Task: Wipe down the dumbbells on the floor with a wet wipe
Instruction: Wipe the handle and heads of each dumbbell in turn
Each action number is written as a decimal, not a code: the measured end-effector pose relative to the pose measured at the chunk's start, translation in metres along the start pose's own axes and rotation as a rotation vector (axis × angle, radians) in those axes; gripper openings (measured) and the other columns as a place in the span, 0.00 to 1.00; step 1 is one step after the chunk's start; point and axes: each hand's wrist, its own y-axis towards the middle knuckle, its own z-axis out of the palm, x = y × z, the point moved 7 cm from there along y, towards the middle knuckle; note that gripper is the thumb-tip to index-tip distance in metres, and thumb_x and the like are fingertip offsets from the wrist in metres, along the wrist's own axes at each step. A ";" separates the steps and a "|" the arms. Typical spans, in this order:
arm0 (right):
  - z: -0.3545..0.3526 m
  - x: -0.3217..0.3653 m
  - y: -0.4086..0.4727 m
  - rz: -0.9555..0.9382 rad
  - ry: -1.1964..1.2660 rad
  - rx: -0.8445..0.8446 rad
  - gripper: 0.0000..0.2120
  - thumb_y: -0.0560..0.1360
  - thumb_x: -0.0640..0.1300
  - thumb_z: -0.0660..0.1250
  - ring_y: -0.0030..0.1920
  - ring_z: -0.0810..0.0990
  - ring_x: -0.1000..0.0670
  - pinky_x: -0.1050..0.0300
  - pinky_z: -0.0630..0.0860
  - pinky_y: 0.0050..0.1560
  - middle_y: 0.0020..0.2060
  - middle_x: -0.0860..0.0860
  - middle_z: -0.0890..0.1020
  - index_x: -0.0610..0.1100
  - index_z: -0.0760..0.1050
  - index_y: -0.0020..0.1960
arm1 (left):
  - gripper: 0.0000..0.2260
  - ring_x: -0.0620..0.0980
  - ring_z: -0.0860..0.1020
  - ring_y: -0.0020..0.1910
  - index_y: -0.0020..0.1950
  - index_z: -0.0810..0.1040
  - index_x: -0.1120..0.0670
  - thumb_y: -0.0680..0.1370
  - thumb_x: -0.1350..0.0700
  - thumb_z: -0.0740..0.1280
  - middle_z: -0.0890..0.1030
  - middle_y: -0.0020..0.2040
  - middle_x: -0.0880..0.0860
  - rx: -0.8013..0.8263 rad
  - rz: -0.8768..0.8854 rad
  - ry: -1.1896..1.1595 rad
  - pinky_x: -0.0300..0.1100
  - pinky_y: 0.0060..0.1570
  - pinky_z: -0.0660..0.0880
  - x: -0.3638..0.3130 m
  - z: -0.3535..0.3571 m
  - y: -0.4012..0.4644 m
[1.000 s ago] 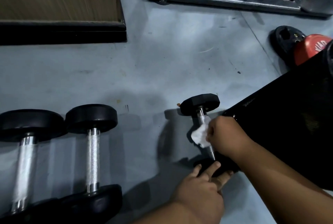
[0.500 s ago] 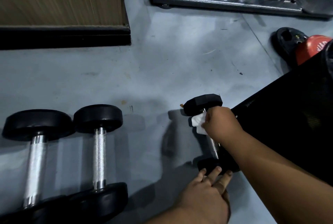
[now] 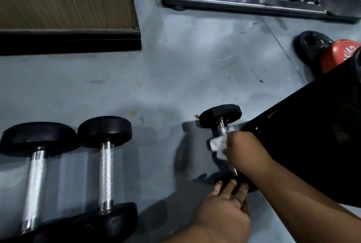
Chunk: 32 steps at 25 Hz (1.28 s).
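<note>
We see a grey floor (image 3: pixel 175 71) with two large dumbbells (image 3: pixel 105 166) lying well left of the small dumbbell (image 3: pixel 220 117), which sits against a black bench pad (image 3: pixel 312 135). Our left hand (image 3: pixel 224 211) rests straight fingers on that dumbbell's near head. Our right hand (image 3: pixel 244 151) grips a white wet wipe (image 3: pixel 217 144) curled round its handle.

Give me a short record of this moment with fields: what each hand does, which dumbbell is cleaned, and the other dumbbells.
right hand: holds wet wipe against the handle
left hand: fingers rest on near head, steadying
dumbbell being wiped: small dumbbell, on floor beside black bench
other dumbbells: two larger dumbbells to the left, untouched
</note>
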 end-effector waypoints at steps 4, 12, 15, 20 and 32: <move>-0.016 0.015 0.020 -0.036 -0.011 -0.081 0.07 0.74 0.44 0.68 0.49 0.84 0.43 0.54 0.79 0.44 0.45 0.45 0.83 0.44 0.79 0.51 | 0.17 0.41 0.85 0.44 0.62 0.70 0.27 0.81 0.43 0.48 0.84 0.48 0.33 -0.081 -0.033 -0.186 0.31 0.44 0.78 0.011 0.002 -0.002; 0.001 0.024 -0.026 -0.053 -0.266 0.237 0.09 0.74 0.42 0.69 0.53 0.83 0.45 0.57 0.74 0.46 0.51 0.47 0.83 0.46 0.76 0.54 | 0.21 0.46 0.50 0.80 0.74 0.35 0.26 0.83 0.35 0.38 0.53 0.80 0.37 -0.090 0.283 -0.210 0.47 0.80 0.51 0.018 -0.039 0.033; -0.029 0.025 0.007 0.038 -0.275 0.167 0.12 0.74 0.45 0.68 0.57 0.82 0.43 0.56 0.75 0.50 0.54 0.46 0.83 0.47 0.78 0.57 | 0.29 0.46 0.74 0.71 0.70 0.23 0.30 0.75 0.34 0.39 0.73 0.71 0.35 -0.072 0.231 -0.017 0.38 0.70 0.67 0.034 -0.021 0.041; -0.020 0.017 0.008 -0.022 -0.148 0.102 0.11 0.80 0.39 0.62 0.56 0.80 0.40 0.54 0.74 0.52 0.57 0.41 0.79 0.40 0.74 0.61 | 0.25 0.37 0.49 0.80 0.81 0.41 0.39 0.86 0.50 0.48 0.52 0.82 0.40 -0.034 0.236 -0.039 0.40 0.76 0.38 0.014 -0.059 0.049; -0.005 0.003 0.025 0.057 0.181 -0.127 0.08 0.80 0.50 0.64 0.50 0.80 0.41 0.54 0.71 0.45 0.49 0.43 0.78 0.45 0.73 0.51 | 0.26 0.42 0.80 0.56 0.65 0.65 0.20 0.69 0.40 0.63 0.82 0.45 0.34 0.405 0.021 0.007 0.45 0.67 0.71 0.084 0.075 0.034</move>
